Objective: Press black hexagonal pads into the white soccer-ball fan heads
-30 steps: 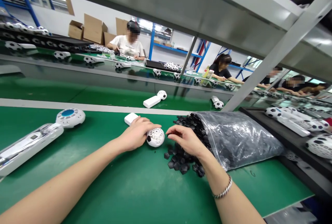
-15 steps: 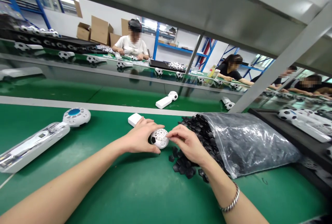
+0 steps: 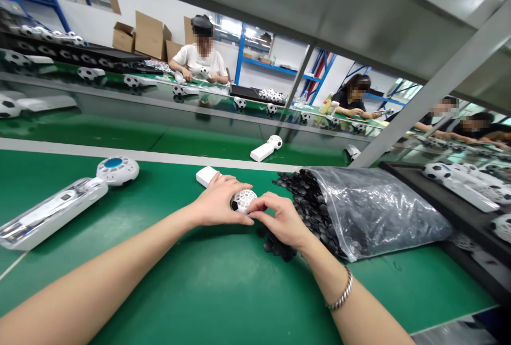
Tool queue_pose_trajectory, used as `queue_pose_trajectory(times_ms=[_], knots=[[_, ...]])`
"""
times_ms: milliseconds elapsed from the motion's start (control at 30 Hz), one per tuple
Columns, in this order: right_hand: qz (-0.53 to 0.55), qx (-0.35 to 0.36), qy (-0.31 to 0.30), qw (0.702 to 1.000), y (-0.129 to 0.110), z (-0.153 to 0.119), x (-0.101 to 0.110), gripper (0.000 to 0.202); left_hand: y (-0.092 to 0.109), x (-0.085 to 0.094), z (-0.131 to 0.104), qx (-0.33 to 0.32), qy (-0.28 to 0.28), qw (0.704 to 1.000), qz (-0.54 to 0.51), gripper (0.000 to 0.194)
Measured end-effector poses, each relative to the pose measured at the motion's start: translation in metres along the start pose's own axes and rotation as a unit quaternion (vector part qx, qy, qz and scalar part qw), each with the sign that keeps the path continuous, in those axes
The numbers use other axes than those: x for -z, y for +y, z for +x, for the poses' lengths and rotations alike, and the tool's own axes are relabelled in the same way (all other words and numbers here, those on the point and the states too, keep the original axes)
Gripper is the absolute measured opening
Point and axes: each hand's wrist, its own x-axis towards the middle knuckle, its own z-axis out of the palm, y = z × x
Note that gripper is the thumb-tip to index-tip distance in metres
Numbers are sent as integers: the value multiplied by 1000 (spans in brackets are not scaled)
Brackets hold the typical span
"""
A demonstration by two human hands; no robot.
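My left hand (image 3: 219, 201) is closed around a white device with a football-shaped head (image 3: 244, 200). Its white handle (image 3: 207, 175) sticks out behind my knuckles. One black patch shows on the ball, while the rest of its visible side is white lattice. My right hand (image 3: 279, 217) has thumb and forefinger pinched against the ball's right lower side; whatever lies between the fingertips is hidden. Black pentagon pieces (image 3: 279, 248) lie loose under and beside my right hand. More of them spill from a clear plastic bag (image 3: 383, 217) to the right.
A larger white device with a blue disc (image 3: 114, 163) lies at left. Another football-headed device (image 3: 266, 149) rests on the green strip beyond the pale edge. A black tray (image 3: 451, 196) of finished-looking devices stands at right, near a slanted metal post (image 3: 415, 73). Several co-workers sit opposite.
My right fingertips have shifted from the ball's right edge to its lower front. The view has tilted slightly. Across the line, a co-worker has raised a football-headed device.
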Motion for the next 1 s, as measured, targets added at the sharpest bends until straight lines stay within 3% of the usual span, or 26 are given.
queue_pose_trajectory(times_ms=[167, 400, 500, 600, 833, 1000], knots=[[130, -97, 16, 987, 3, 2, -9, 9, 2, -1, 0, 12, 10, 1000, -9, 74], [90, -131, 58, 986, 15, 1, -10, 28, 3, -2, 1, 15, 21, 1000, -10, 64], [125, -164, 35, 978, 17, 2, -11, 38, 3, -3, 1, 7, 26, 1000, -15, 60], [197, -170, 15, 965, 15, 3, -12, 36, 2, -4, 1, -12, 32, 999, -20, 58], [212, -181, 49, 959, 16, 5, -16, 38, -3, -9, 1, -38, 58, 997, -20, 56], [203, -173, 59, 962, 14, 6, -19, 36, -3, -10, 0, -15, 70, 997, 1, 56]])
